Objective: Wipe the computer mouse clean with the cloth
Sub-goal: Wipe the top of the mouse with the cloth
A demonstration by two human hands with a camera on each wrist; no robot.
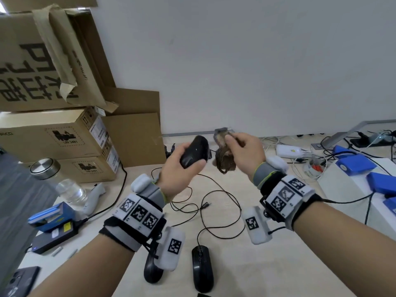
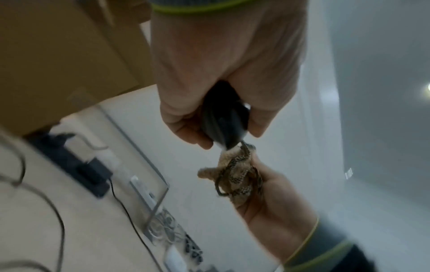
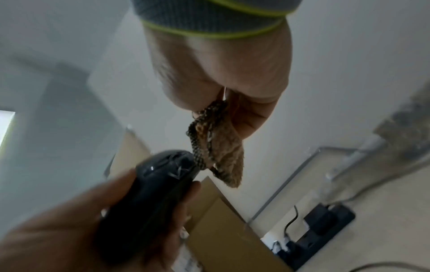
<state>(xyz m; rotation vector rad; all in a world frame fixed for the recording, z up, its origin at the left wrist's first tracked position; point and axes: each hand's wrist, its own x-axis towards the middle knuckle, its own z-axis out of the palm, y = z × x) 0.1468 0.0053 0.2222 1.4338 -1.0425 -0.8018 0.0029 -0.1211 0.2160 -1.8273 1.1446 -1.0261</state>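
Mouse: a black computer mouse (image 1: 194,152) was held up in the air above the desk (image 1: 246,264), well clear of its surface, in front of the white wall (image 1: 257,61).
Left hand: the left hand (image 1: 182,168) was wrapped around the mouse, thumb along one side and fingers along the other; the palm hid the rear of the body, so only the front end showed.
Cloth: a crumpled brown cloth (image 1: 224,159) with a dark patterned edge hung beside the mouse; in the wrist views its edge touched the mouse's front tip.
Right hand: the right hand (image 1: 244,151) pinched the cloth, fingers curled over its upper part, which they mostly covered.
Blur: both wrist views were smeared, so the marks on the mouse could not be read.
Desk: a second black mouse (image 1: 202,269) with its cable (image 1: 222,211) lay on the near part of the desk; a third dark one (image 1: 151,271) was half hidden behind the left wrist rig.
Left side: stacked cardboard boxes (image 1: 53,133) and a metal-lidded glass jar (image 1: 64,183), the top box cut off by the frame.
Right side: blue boxes (image 1: 353,163), partly cropped.
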